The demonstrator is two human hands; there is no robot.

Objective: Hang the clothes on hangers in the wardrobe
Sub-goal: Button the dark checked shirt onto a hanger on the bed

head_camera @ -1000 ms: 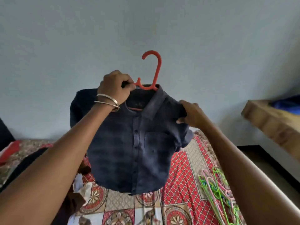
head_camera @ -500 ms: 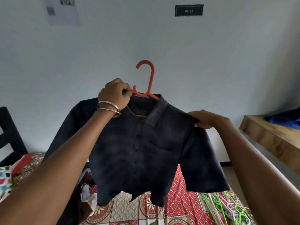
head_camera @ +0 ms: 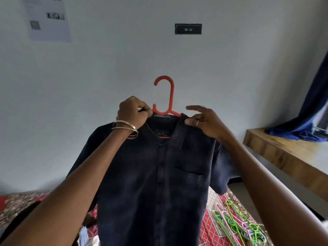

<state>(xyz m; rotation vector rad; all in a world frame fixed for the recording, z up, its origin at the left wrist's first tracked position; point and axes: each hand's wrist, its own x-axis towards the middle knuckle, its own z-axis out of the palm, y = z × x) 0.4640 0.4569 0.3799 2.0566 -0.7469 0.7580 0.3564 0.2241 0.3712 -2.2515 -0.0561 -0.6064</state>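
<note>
The shirt hangs on the red hanger, lifted well above the bed so the cloth can drop straight and show whether it sits square. The left hand is curled tight around the hanger's shoulder and the fabric there, just beside the hook's base; it carries the weight, which leaves the hook free and upright for a rail. The right hand pinches the collar at the opposite side between thumb and a bent finger, the other fingers loosely spread. I judge it is tugging the collar into place over the hanger arm, so the shirt will not slide off once released. The buttoned front faces the camera, pocket visible, sleeves falling to either side. Spare hangers lie heaped on the bed at lower right, close to reach for the next garment. No wardrobe is in view, so the hanging itself is not yet done
</note>
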